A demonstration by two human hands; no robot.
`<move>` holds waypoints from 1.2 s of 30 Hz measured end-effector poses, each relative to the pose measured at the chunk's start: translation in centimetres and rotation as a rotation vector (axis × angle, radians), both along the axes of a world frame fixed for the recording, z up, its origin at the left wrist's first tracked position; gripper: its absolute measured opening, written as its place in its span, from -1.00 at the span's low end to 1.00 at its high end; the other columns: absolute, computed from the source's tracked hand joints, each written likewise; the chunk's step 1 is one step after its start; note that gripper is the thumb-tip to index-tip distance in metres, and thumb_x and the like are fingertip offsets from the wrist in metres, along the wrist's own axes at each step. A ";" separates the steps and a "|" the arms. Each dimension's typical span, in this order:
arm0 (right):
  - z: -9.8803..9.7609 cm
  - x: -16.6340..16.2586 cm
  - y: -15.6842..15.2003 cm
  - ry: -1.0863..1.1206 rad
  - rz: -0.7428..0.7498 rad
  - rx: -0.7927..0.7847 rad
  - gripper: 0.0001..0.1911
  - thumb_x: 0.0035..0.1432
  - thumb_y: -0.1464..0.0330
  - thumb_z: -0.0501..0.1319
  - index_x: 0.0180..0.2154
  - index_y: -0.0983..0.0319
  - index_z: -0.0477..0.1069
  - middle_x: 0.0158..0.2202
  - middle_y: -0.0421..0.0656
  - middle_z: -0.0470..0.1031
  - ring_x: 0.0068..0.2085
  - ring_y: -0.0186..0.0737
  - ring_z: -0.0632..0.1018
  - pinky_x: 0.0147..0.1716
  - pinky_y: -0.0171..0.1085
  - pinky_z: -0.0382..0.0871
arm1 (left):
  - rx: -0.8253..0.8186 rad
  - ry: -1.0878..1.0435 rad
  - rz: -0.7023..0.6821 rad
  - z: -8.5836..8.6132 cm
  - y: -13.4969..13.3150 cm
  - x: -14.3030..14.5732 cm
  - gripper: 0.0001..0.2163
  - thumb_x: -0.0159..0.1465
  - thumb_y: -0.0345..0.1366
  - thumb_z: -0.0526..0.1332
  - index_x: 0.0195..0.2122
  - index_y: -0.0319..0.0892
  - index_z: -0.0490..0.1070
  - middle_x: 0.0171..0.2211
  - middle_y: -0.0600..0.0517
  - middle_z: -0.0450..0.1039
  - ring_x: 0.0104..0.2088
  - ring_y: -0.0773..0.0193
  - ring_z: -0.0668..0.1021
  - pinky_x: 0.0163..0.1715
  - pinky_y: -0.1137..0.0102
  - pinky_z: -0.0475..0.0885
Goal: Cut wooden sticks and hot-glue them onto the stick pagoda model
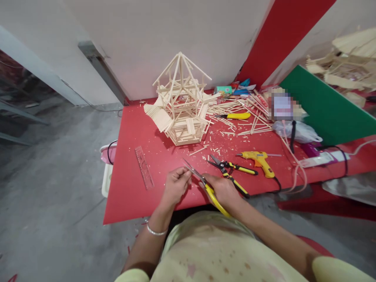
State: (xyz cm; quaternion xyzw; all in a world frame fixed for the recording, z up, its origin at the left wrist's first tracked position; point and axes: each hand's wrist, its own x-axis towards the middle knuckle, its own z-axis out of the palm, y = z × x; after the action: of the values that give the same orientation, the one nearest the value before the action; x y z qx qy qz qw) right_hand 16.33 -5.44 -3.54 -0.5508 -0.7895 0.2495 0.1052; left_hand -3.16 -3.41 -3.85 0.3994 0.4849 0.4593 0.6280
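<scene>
My right hand point(223, 192) is closed around the yellow handles of a pair of scissors point(216, 200). Their long, pointed metal blades reach up and to the left, slightly apart, close to the fingers of my left hand point(177, 183). Those left fingers are pinched together beside the blades; what they hold, if anything, is too small to make out. Beyond both hands stands a pavilion-like model of thin wooden sticks point(181, 105), with a pointed open roof frame. Just right of the scissors lie black-and-yellow cutters point(225, 170), their jaws apart.
A clear ruler point(143, 168) lies left on the red table point(129, 196). Right are a yellow glue gun point(260, 161), yellow-handled tool point(236, 116), loose sticks point(255, 127), plastic bag point(298, 132) and power strip point(324, 158). A green board point(326, 105) stands behind, with another stick model point(346, 66).
</scene>
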 end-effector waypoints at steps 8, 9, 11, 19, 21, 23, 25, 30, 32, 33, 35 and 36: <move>0.7 0.4 0.4 0.053 0.043 -0.024 -0.64 0.40 0.10 0.02 -0.03 0.18 0.42 -0.23 -0.09 0.61 -0.23 -0.16 0.62 -0.29 -0.31 0.30 | -0.078 -0.120 -0.025 0.4 0.1 0.0 -0.64 0.15 -0.03 0.40 -0.50 -0.22 0.40 -0.74 0.19 0.24 -0.80 0.55 0.12 -0.78 0.55 -0.09; 0.9 0.4 0.6 0.085 0.052 -0.033 -0.65 0.40 0.11 0.04 -0.03 0.18 0.42 -0.22 -0.09 0.61 -0.21 -0.16 0.61 -0.26 -0.30 0.32 | -0.059 -0.110 -0.026 0.3 0.2 0.0 -0.65 0.16 -0.04 0.40 -0.50 -0.23 0.40 -0.74 0.19 0.24 -0.80 0.55 0.13 -0.78 0.55 -0.07; 1.1 0.4 0.8 0.154 0.065 -0.049 -0.68 0.38 0.14 0.07 -0.01 0.17 0.41 -0.18 -0.09 0.60 -0.18 -0.17 0.60 -0.19 -0.29 0.36 | -0.011 -0.086 -0.018 0.0 0.3 0.0 -0.67 0.20 -0.06 0.38 -0.48 -0.23 0.42 -0.72 0.17 0.28 -0.78 0.55 0.16 -0.76 0.55 0.00; 1.1 0.0 0.7 0.196 0.058 0.056 -0.68 0.34 0.24 0.11 0.07 0.18 0.40 -0.10 -0.02 0.56 -0.08 -0.10 0.56 -0.05 -0.17 0.40 | 0.155 -0.071 0.080 -1.4 0.6 0.2 -0.78 0.30 -0.16 0.32 -0.37 -0.21 0.53 -0.57 0.11 0.43 -0.64 0.51 0.30 -0.61 0.57 0.22; 1.2 -0.1 0.6 0.181 0.056 0.056 -0.69 0.35 0.24 0.10 0.06 0.17 0.41 -0.12 -0.04 0.56 -0.10 -0.11 0.56 -0.06 -0.18 0.40 | 0.150 -0.081 0.087 -1.6 0.6 0.2 -0.79 0.29 -0.16 0.33 -0.36 -0.21 0.52 -0.56 0.11 0.44 -0.63 0.51 0.32 -0.62 0.58 0.23; 1.2 -0.2 0.6 0.156 0.040 0.066 -0.68 0.35 0.25 0.10 0.07 0.17 0.40 -0.11 -0.04 0.56 -0.09 -0.11 0.56 -0.06 -0.19 0.39 | 0.130 -0.111 0.092 -1.9 0.6 0.4 -0.78 0.29 -0.14 0.33 -0.35 -0.21 0.51 -0.53 0.10 0.47 -0.66 0.51 0.33 -0.65 0.57 0.23; 1.0 -0.3 0.6 0.128 0.012 0.088 -0.66 0.34 0.25 0.11 0.10 0.18 0.38 -0.09 -0.02 0.56 -0.07 -0.09 0.56 -0.05 -0.19 0.38 | 0.110 -0.142 0.095 -2.0 0.4 0.7 -0.76 0.29 -0.12 0.33 -0.34 -0.21 0.49 -0.51 0.09 0.51 -0.68 0.50 0.36 -0.69 0.56 0.25; 0.7 -0.6 0.7 0.036 -0.040 0.120 -0.60 0.31 0.28 0.12 0.16 0.15 0.34 -0.04 -0.03 0.53 -0.06 -0.07 0.54 -0.11 -0.21 0.36 | 0.115 -0.143 0.134 -1.5 0.1 1.4 -0.72 0.28 -0.07 0.33 -0.35 -0.21 0.46 -0.50 0.07 0.53 -0.69 0.47 0.42 -0.72 0.55 0.31; 1.0 -0.7 0.8 0.010 -0.046 0.116 -0.58 0.29 0.30 0.13 0.17 0.14 0.34 -0.04 -0.03 0.51 -0.06 -0.06 0.53 -0.12 -0.21 0.35 | 0.124 -0.135 0.149 -1.1 0.1 1.5 -0.70 0.27 -0.06 0.33 -0.36 -0.21 0.45 -0.51 0.07 0.52 -0.70 0.48 0.41 -0.72 0.55 0.30; 1.1 -0.8 0.8 0.002 -0.045 0.112 -0.57 0.28 0.30 0.13 0.17 0.14 0.33 -0.03 -0.03 0.51 -0.05 -0.06 0.53 -0.12 -0.21 0.34 | 0.127 -0.130 0.154 -1.0 0.1 1.5 -0.70 0.27 -0.05 0.33 -0.36 -0.22 0.45 -0.52 0.08 0.52 -0.71 0.48 0.40 -0.73 0.55 0.30; 1.5 -0.8 0.8 -0.013 -0.045 0.105 -0.55 0.27 0.31 0.14 0.18 0.15 0.33 -0.02 -0.02 0.49 -0.03 -0.03 0.51 -0.12 -0.19 0.34 | 0.131 -0.121 0.159 -0.8 0.0 1.5 -0.69 0.27 -0.05 0.34 -0.36 -0.22 0.44 -0.53 0.09 0.51 -0.72 0.48 0.40 -0.73 0.55 0.30; 1.6 -0.8 0.8 -0.021 -0.045 0.101 -0.55 0.26 0.31 0.14 0.18 0.15 0.32 -0.02 -0.01 0.48 -0.03 -0.02 0.51 -0.12 -0.19 0.33 | 0.131 -0.116 0.161 -0.7 0.0 1.6 -0.69 0.26 -0.04 0.34 -0.36 -0.22 0.43 -0.54 0.09 0.50 -0.72 0.48 0.39 -0.73 0.55 0.30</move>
State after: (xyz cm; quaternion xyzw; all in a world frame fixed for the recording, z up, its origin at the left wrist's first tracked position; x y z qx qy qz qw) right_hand 15.51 -4.59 -1.97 -0.5650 -0.7895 0.2010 0.1305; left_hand -1.58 -3.39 -4.57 0.3720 0.4472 0.5612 0.5889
